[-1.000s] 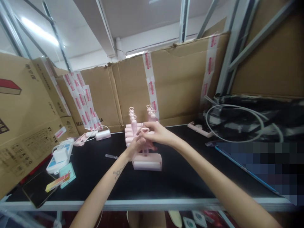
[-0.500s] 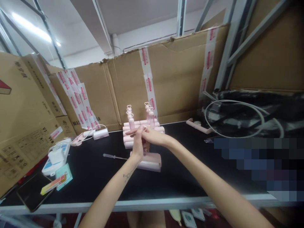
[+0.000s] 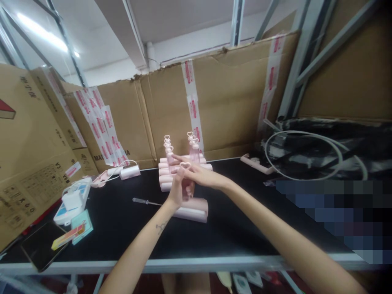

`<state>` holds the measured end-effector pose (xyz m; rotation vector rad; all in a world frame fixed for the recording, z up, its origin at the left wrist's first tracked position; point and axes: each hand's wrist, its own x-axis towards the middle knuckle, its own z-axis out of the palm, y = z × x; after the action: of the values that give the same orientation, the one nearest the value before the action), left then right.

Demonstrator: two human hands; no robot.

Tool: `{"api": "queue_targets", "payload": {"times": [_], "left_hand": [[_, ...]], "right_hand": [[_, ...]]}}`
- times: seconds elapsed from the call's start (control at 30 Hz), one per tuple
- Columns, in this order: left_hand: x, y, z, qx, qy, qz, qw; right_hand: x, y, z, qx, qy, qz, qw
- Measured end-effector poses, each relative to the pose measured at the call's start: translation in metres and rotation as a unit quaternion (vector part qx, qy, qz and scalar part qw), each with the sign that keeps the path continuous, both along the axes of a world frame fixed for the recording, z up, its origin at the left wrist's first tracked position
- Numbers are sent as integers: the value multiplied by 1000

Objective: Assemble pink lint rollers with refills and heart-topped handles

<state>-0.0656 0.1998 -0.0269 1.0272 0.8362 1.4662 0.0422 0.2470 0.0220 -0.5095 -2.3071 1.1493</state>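
Observation:
Both hands meet over a pale pink unit [image 3: 192, 210] lying on the black tabletop. A pink piece with a heart-shaped loop [image 3: 185, 165] stands up between them. My left hand [image 3: 177, 190] has its fingers closed round the lower part of this piece. From the right, my right hand [image 3: 199, 175] grips it too, with some fingers stretched out to the left. Just behind are several pink units [image 3: 165, 178] side by side, with heart-topped pieces [image 3: 167, 145] standing on them. A screwdriver [image 3: 143, 201] lies left of the near unit.
At the left lie a phone [image 3: 44, 247], a teal card [image 3: 82, 228], a white-blue box [image 3: 72, 204] and a white device with a cable [image 3: 130, 172]. Cardboard [image 3: 229, 102] walls the back. A pink bracket [image 3: 255, 164] and coiled tube [image 3: 303, 132] are at the right.
The heart-shaped loop now shows clearly between my hands. My right hand's outstretched fingers have lifted a little. The view has shifted slightly.

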Motion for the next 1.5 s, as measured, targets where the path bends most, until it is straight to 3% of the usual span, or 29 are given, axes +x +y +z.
{"api": "queue_targets", "payload": {"times": [0.07, 0.13, 0.23, 0.3, 0.4, 0.43, 0.47, 0.57, 0.63, 0.73, 0.8, 0.87, 1.0, 1.1, 1.2, 1.3, 1.4, 1.5], "left_hand": [[-4, -2, 0, 41, 26, -51, 998], [-11, -1, 1, 85, 101, -36, 991], [-37, 4, 6, 147, 255, 129, 947], [-68, 8, 12, 153, 300, 226, 914], [-125, 2, 16, 145, 357, 305, 871], [-143, -4, 13, 137, 439, 315, 830], [-158, -12, 8, 123, 518, 283, 798], [-182, -39, -16, 74, 668, 87, 735], [-187, -55, -32, 53, 705, 42, 706], [-199, -73, -44, 25, 753, 92, 651], [-214, -79, -42, -1, 784, 135, 606], [-230, -78, -33, -24, 799, 168, 576], [-246, -39, -11, -28, 811, 223, 540], [-244, 5, 2, -29, 819, 246, 518], [-242, 36, 8, -53, 817, 245, 520], [-245, 47, 5, -76, 814, 230, 529], [-249, 43, -4, -73, 813, 193, 544], [-244, 25, -12, -70, 807, 153, 565]], "right_hand": [[13, 1, -13, 24, 9, -17, 1000], [24, -1, -27, 85, -37, -25, 995], [39, -7, -40, 178, -161, -31, 970], [51, -6, -41, 197, -225, -61, 952], [76, 14, -36, 176, -276, -126, 936], [84, 26, -36, 170, -285, -142, 933], [91, 39, -36, 168, -289, -160, 929], [98, 76, -45, 189, -270, -196, 924], [95, 89, -54, 207, -227, -200, 931], [90, 88, -62, 216, -155, -238, 934], [91, 77, -60, 226, -124, -277, 926], [92, 63, -56, 247, -103, -268, 926], [81, 36, -59, 263, -117, -74, 955], [68, 24, -73, 263, -161, 32, 951], [63, 20, -85, 271, -169, 29, 947], [67, 20, -86, 275, -172, 21, 946], [70, 21, -84, 277, -170, 25, 945], [70, 20, -85, 250, -155, 23, 955]]}}
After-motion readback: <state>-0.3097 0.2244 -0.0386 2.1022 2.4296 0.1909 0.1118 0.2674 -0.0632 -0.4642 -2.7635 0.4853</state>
